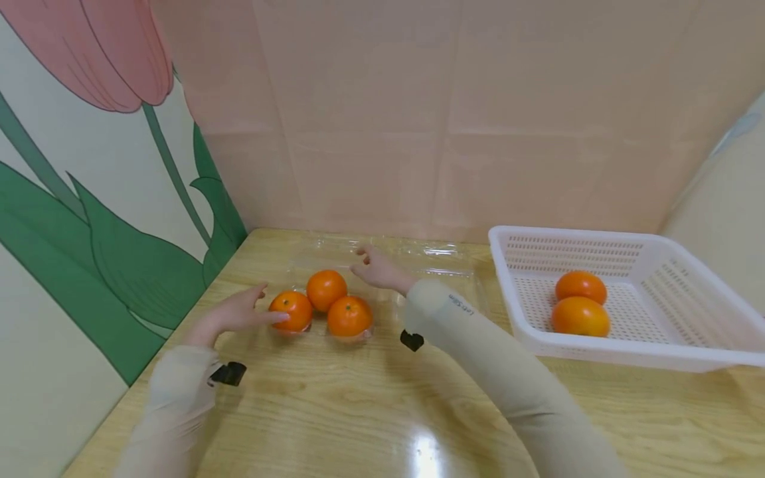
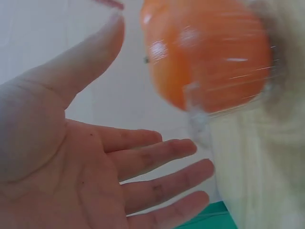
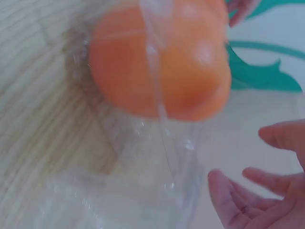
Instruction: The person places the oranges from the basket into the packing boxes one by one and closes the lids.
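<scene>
Three oranges (image 1: pixel 327 291) sit close together in the left part of a clear plastic container (image 1: pixel 442 265) on the table. My left hand (image 1: pixel 236 313) is beside the leftmost orange (image 1: pixel 291 311), its thumb overlapping the fruit in the head view. In the left wrist view the left fingers (image 2: pixel 167 183) are spread and nearly straight, apart from the fruit. Over the container, right of the oranges, my right hand (image 1: pixel 384 269) hovers with relaxed fingers and holds nothing. The right wrist view shows an orange (image 3: pixel 157 71) behind the container's clear wall, away from the right fingers.
A white perforated plastic basket (image 1: pixel 597 348) stands on the right side of the wooden table (image 1: pixel 335 411), with two orange fruits (image 1: pixel 580 317) inside. Behind the table hangs a pinkish cover (image 1: pixel 418 133). A tulip-patterned wall (image 1: pixel 137 265) borders the left edge.
</scene>
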Available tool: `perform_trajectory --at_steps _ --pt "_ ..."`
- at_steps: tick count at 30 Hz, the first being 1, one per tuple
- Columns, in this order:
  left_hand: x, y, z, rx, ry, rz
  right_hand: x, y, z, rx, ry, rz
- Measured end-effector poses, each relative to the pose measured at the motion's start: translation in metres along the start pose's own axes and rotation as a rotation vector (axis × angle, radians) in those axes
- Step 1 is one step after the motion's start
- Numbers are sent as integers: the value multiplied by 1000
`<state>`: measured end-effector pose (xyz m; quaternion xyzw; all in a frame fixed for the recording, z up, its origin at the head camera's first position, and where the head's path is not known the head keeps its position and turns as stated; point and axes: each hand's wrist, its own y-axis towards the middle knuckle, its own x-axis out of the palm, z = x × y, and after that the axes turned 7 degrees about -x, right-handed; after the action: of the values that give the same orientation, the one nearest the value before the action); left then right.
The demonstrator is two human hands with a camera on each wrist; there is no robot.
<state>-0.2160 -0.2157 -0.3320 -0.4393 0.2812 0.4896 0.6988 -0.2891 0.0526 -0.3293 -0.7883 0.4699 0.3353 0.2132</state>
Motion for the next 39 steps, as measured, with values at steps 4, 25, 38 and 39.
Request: perform_trajectory --at_steps 4,25,38,39 --pt "-16 5 8 50 -2 -1 -16 -5 8 116 131 11" --pt "-52 82 20 -49 -178 -177 -22 -14 19 243 181 -54" --pt "-48 97 26 -68 -176 -225 -21 -13 22 256 260 -80" --pt "-48 97 26 -67 -180 -229 -21 -12 22 261 265 -78"
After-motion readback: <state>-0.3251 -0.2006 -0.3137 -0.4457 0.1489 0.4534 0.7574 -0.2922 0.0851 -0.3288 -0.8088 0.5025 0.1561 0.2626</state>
